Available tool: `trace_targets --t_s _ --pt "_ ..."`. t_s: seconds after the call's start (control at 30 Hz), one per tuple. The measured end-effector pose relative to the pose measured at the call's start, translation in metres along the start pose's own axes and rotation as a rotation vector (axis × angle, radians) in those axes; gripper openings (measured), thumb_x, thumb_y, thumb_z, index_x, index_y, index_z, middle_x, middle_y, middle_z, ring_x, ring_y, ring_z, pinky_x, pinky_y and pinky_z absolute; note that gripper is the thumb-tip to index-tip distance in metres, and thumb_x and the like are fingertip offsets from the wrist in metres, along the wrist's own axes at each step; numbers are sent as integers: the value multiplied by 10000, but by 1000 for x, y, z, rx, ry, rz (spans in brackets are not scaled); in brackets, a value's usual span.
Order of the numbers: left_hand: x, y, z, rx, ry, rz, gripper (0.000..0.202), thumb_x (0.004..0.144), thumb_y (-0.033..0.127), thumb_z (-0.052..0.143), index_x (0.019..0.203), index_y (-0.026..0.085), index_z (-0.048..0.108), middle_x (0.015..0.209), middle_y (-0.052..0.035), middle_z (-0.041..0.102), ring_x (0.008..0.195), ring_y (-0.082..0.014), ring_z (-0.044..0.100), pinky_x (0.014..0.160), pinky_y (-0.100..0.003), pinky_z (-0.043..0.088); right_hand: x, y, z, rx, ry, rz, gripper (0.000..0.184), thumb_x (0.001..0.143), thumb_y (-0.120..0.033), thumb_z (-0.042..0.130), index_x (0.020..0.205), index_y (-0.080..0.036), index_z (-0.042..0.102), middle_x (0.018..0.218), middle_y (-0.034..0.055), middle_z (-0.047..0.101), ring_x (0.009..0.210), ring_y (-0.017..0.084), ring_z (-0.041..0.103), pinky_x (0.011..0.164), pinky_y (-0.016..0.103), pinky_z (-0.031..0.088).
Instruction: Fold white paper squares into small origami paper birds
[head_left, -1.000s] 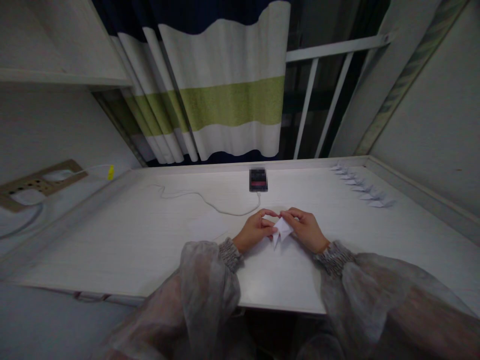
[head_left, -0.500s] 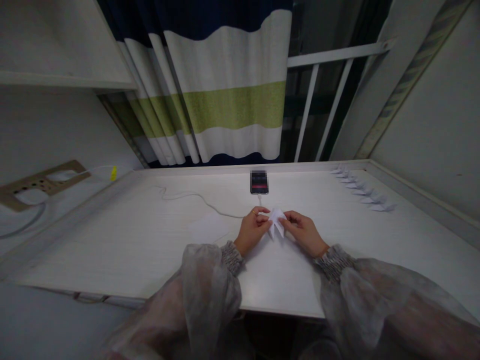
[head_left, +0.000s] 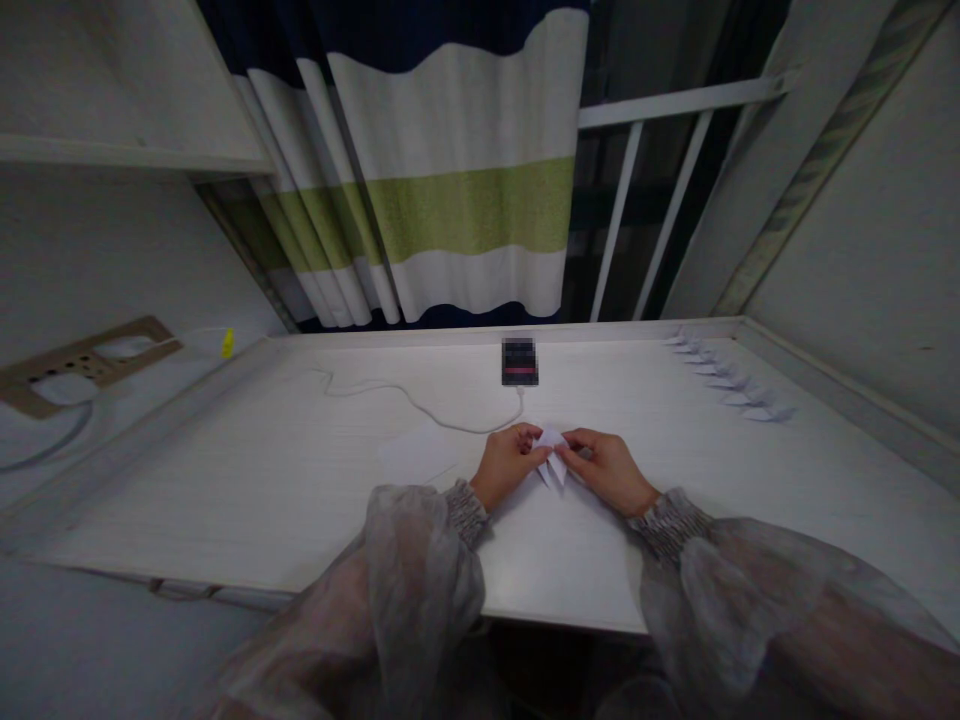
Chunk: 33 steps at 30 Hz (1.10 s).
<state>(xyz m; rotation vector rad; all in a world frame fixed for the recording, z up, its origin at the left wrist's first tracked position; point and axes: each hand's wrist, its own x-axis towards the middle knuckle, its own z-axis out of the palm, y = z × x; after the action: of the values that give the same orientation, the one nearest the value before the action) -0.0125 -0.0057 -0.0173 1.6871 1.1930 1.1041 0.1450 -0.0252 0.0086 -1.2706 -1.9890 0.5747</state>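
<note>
Left hand [head_left: 511, 466]: pinching folded white paper [head_left: 558, 470]
Right hand [head_left: 609, 470]: pinching its three-o'clock side
Origami row [head_left: 729, 384]: toward two o'clock

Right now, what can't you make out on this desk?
All from the head view:
Folded paper: partly hidden by the fingers.
Device: anything displayed is masked by pixelation.
Paper figures: blurred and too small to read their folds.
Cable: its left end fades against the pale desk.

Your head camera sits behind and above your hands [head_left: 506, 466], fairly near them, facing forward and down across the worktop [head_left: 225, 470] to the curtain [head_left: 465, 215] beyond.
</note>
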Motion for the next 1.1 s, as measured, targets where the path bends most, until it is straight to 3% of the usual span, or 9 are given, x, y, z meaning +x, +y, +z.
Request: trace_targets --t_s 0.27,0.47,0.7,0.93,1.1 --pt "-4 12 -2 147 -4 43 241 654 242 574 880 159 589 551 54 483 505 -69 451 509 -181 355 0 -1 0 -100 -14 46 249 771 -298 439 766 -167 650 639 28 651 565 146 573 537 237 403" --pt "-5 15 -2 147 -105 76 181 667 247 543 802 148 614 594 35 560 514 -72 452 495 -179 344 0 -3 0 -137 -5 15 239 774 -312 441 718 -185 636 632 24 655 573 151 587 554 243 407" --pt "-4 15 -1 160 -48 48 189 689 262 519 799 143 618 581 26 569 494 -76 440 485 -185 340 1 -2 3 -119 18 31 235 768 -302 437 861 -156 595 689 39 655 623 161 597 604 264 433" --pt "-4 16 -1 68 10 53 161 660 184 524 787 144 614 640 15 595 549 -87 481 539 -189 383 -1 -6 2 -63 4 27 224 759 -305 449 813 -161 611 681 36 661 612 156 602 582 255 439" --pt "-3 11 0 80 20 46 176 674 284 553 770 146 608 606 17 575 532 -88 470 518 -191 373 -3 -5 2 -28 23 3 244 779 -274 416 807 -170 636 729 40 676 648 163 613 607 259 448"
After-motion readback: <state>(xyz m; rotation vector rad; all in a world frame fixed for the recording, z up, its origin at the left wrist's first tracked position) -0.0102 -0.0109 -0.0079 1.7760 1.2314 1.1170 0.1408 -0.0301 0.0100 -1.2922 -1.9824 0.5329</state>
